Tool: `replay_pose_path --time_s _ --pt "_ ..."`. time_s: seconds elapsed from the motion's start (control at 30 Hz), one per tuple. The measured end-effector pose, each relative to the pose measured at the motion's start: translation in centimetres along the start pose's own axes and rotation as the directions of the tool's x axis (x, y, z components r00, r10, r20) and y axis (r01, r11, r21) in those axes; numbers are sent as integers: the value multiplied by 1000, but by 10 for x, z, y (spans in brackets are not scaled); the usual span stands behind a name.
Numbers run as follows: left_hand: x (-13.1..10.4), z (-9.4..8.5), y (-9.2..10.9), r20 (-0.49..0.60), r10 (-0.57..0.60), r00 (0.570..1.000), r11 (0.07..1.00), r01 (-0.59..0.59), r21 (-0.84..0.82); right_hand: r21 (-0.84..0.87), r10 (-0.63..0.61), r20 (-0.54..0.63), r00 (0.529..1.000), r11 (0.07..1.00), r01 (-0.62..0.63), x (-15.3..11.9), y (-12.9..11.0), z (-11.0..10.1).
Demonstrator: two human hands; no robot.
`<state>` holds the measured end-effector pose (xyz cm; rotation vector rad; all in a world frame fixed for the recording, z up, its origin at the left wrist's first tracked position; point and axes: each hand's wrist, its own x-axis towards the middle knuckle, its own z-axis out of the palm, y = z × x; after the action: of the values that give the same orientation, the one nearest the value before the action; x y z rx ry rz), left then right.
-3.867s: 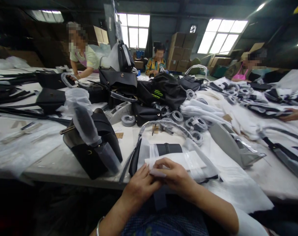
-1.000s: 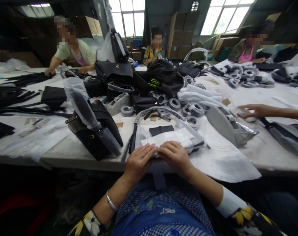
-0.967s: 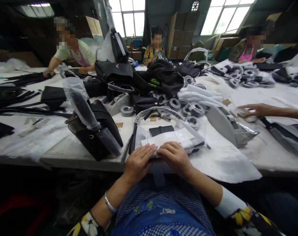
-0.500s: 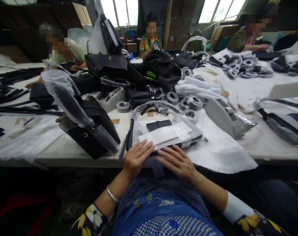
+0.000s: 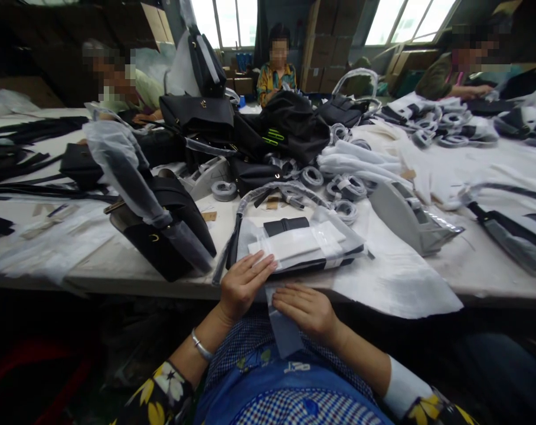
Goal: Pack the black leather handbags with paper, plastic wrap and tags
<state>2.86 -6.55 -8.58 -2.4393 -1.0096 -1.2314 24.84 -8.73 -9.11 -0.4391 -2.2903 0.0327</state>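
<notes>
The bag (image 5: 288,225) is coloured black, and its strap (image 5: 268,190) is sheathed in translucent grey wrap; its front is overlaid with a white strip (image 5: 290,243). The apron (image 5: 268,407) is patterned in blue-and-white checks, broken by a plain blue panel (image 5: 237,383) printed with green leaf-like shapes. The sleeves (image 5: 164,389) are flowered in yellow and white on black — a whitish cuff (image 5: 405,382) is worn with them. Neon green stripes (image 5: 273,137) are set on the black bundle (image 5: 297,121) behind.

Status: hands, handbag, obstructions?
Left hand on partly wrapped handbag; right hand at hanging translucent strip. Handbag lying near table edge. Tape dispenser right, clear of hands.
</notes>
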Motion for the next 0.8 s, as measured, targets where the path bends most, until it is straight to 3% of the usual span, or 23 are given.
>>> replay_pose_path --time_s 0.2,0.4,0.57,0.8 --pt "0 -1 0 -10 -9 1000 1000 9 -2 39 51 -17 999 998 -50 21 -9 -18" --pt "0 -2 5 -12 -52 999 999 53 3 141 230 72 971 961 -238 72 18 -50" --pt "5 -5 12 -57 -163 985 987 163 -6 88 436 196 878 884 -459 104 53 -44" --pt "4 -4 9 -91 -249 964 966 240 -100 -70 570 385 726 802 -593 119 81 -16"
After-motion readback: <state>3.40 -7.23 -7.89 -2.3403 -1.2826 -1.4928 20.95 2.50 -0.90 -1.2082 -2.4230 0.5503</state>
